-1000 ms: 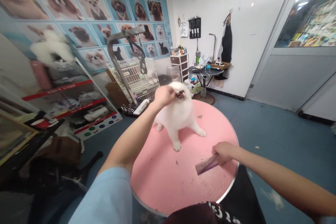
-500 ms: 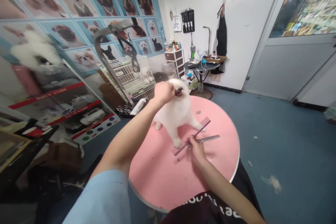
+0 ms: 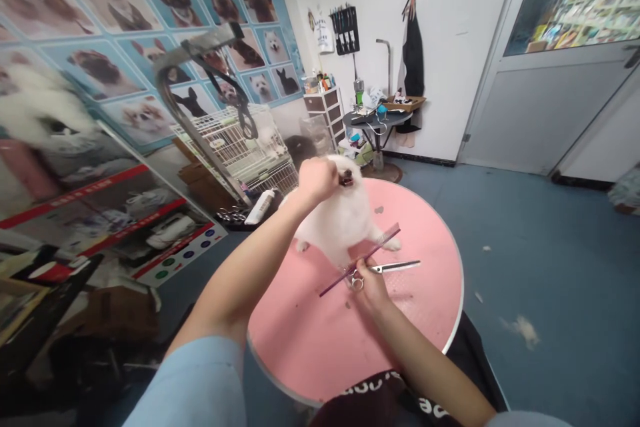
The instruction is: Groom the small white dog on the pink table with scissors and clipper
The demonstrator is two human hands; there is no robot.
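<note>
A fluffy white dog [image 3: 345, 220] stands on a round pink grooming table [image 3: 310, 347], its mouth partly open. My left hand [image 3: 319, 180] is closed at the side of the dog's head, gripping fur by the cheek; the fingertips are hidden. Low in front of the dog's chest and forelegs, my right hand [image 3: 371, 283] is closed on two tools at once. One is a purple comb [image 3: 333, 285], slanting up to the right across the forelegs. The other is a pair of silver scissors [image 3: 397, 267], blades together and pointing right, with a finger ring showing beside the fingers.
A grooming arm [image 3: 185, 113] with a hanging strap rises at the table's left, by a tray of scissors and a white tube [image 3: 260, 207]. Behind stand a wire cage [image 3: 225, 147], a drawer unit [image 3: 325, 110] and a dark round table [image 3: 377, 121]. Fur tufts [image 3: 525, 331] lie on the floor.
The view has shifted slightly. The comb has tilted, its lower end moving left, and now passes in front of the dog's foreleg. My left hand still grips the fur at the head.
</note>
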